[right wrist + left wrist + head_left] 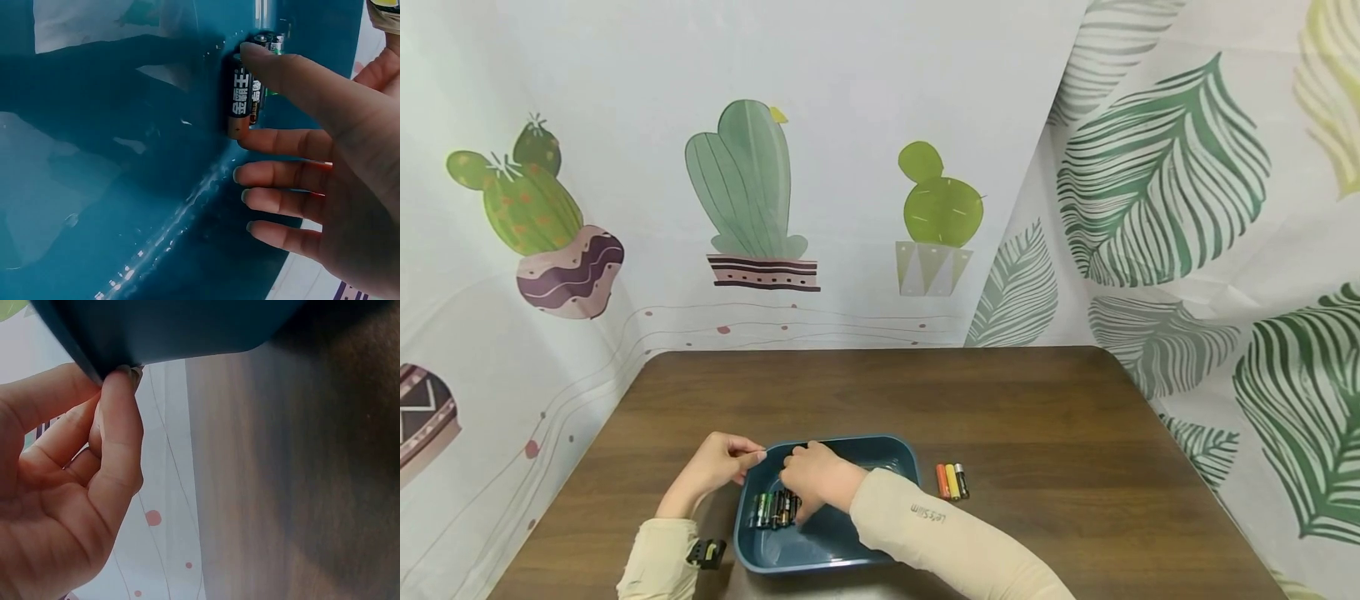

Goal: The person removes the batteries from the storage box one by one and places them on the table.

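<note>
A blue rectangular tray (805, 552) lies on the table. My left hand (721, 461) is at the tray's left back corner; in the left wrist view its thumb and forefinger pinch the tray rim (94, 369). Over the inside of the tray is my right hand (822, 479). In the right wrist view it pinches a black battery with a copper end (238, 100), thumb on one end and forefinger at the other, the remaining fingers (281, 203) held out. That battery stands at the end of a row of batteries (769, 510) lying side by side near the tray's left wall.
Right of the tray, on the brown wooden table (1037, 433), lie an orange battery (942, 481), a yellow battery (952, 482) and a black battery (962, 481) close together. Behind the table hangs a cloth printed with cacti and leaves (850, 167).
</note>
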`<action>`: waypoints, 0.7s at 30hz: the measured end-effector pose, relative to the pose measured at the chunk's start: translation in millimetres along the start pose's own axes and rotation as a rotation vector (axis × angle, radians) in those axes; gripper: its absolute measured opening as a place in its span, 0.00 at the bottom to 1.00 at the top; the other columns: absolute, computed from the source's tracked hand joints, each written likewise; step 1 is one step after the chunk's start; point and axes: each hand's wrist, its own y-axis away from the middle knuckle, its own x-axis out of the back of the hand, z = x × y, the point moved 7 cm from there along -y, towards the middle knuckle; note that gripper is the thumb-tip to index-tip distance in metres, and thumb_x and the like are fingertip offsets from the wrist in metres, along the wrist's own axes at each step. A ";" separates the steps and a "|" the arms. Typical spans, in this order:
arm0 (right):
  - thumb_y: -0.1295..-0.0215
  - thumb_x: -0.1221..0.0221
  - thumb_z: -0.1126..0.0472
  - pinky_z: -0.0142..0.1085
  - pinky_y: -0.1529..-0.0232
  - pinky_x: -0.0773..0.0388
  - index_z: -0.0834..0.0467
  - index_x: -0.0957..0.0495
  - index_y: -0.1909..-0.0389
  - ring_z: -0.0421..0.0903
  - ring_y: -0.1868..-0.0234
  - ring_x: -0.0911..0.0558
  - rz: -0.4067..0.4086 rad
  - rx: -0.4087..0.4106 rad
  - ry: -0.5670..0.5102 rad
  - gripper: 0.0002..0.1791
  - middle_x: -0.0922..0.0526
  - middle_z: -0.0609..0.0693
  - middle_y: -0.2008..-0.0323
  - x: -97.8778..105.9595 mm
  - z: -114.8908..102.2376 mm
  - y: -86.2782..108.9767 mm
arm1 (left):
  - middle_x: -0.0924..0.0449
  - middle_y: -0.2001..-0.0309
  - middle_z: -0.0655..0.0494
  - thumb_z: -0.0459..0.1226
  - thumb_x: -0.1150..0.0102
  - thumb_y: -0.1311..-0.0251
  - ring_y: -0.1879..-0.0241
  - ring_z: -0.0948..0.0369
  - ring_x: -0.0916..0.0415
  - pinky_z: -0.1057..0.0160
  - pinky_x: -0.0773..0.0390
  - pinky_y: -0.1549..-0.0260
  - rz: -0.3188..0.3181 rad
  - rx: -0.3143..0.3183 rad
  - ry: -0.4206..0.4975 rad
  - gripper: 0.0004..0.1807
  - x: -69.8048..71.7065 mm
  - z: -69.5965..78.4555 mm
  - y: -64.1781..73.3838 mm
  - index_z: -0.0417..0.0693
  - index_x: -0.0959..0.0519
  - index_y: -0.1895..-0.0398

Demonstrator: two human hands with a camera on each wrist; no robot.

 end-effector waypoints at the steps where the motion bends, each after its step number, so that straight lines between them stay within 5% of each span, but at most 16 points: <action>1: 0.54 0.34 0.29 0.32 0.53 0.27 0.41 0.18 0.55 0.37 0.55 0.26 -0.003 -0.001 0.000 0.28 0.21 0.37 0.56 -0.6 -0.7 -0.4 | 0.26 0.81 0.54 0.31 0.38 0.41 0.79 0.58 0.26 0.58 0.18 0.77 0.001 0.003 0.004 0.06 -0.2 -0.5 -0.4 0.35 0.15 0.65; 21: 0.54 0.34 0.30 0.32 0.52 0.28 0.40 0.18 0.54 0.37 0.56 0.26 -0.044 -0.013 -0.021 0.28 0.21 0.38 0.56 -9.6 -3.4 -7.9 | 0.20 0.76 0.52 0.32 0.37 0.40 0.78 0.58 0.24 0.58 0.18 0.76 -0.005 -0.014 -0.016 0.07 -0.3 0.0 0.7 0.34 0.16 0.65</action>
